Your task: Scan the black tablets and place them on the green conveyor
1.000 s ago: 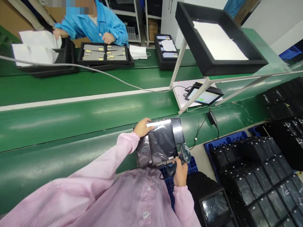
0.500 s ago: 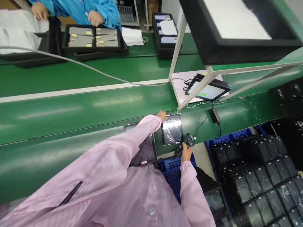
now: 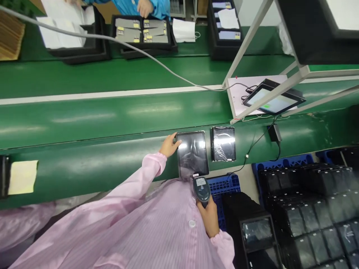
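A black tablet point(image 3: 193, 155) with a small white label at its near edge lies on the green bench in front of me. My left hand point(image 3: 169, 145) rests at its far left corner, fingers and thumb apart and touching the edge. Wrapped round the handle of a dark barcode scanner point(image 3: 202, 189) is my right hand point(image 3: 209, 216). The scanner's head is just below the label on the tablet. To the right of that tablet lies a smaller stack of film-wrapped black tablets point(image 3: 223, 144).
A metal-legged stand point(image 3: 246, 56) holds a lit screen point(image 3: 273, 98). Its grey cable point(image 3: 157, 59) crosses the bench. Black trays point(image 3: 141, 35) sit opposite, beside a co-worker's blue sleeve point(image 3: 123, 6). Stacks of wrapped black units point(image 3: 311, 213) stand lower right. Yellow paper point(image 3: 22, 177) lies left.
My left hand has moved from the smaller wrapped tablets to the larger tablet's corner. My right hand has brought the scanner left, to the larger tablet's near edge. The view has shifted.
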Demonstrator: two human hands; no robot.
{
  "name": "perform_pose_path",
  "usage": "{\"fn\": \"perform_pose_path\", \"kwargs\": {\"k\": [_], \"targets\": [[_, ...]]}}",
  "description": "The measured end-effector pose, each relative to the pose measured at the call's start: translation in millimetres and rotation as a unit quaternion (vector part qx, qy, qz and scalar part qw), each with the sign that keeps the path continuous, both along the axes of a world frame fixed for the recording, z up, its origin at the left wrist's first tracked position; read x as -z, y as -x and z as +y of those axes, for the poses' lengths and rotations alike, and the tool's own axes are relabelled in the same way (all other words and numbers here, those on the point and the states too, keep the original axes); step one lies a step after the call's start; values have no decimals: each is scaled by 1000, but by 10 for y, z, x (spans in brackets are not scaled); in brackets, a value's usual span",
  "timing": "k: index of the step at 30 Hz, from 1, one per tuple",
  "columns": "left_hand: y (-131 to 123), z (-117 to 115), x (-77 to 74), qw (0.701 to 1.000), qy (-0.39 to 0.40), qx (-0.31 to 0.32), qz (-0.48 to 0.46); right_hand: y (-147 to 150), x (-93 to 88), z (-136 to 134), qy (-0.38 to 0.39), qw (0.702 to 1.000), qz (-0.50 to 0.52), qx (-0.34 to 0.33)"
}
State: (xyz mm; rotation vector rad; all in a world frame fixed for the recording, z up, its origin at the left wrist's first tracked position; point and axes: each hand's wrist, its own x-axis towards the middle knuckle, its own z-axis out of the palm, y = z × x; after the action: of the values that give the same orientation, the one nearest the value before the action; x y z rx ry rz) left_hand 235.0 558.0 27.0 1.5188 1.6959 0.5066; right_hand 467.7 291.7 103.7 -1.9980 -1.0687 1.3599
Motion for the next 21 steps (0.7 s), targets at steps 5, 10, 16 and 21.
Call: {"fn": "perform_pose_path", "kwargs": {"k": [5, 10, 16, 21], "targets": [[-5, 103, 22, 1000, 2, 15, 7, 211, 72, -50, 8, 998, -67, 4], [39, 193, -58, 999, 17, 45, 7, 281, 60, -86, -12, 995, -94, 2], [39, 228, -62, 998, 27, 59, 8, 349, 37, -136, -20, 993, -113, 8], [50, 275, -38, 995, 46, 83, 13, 221, 252, -39, -38, 991, -75, 107]]}}
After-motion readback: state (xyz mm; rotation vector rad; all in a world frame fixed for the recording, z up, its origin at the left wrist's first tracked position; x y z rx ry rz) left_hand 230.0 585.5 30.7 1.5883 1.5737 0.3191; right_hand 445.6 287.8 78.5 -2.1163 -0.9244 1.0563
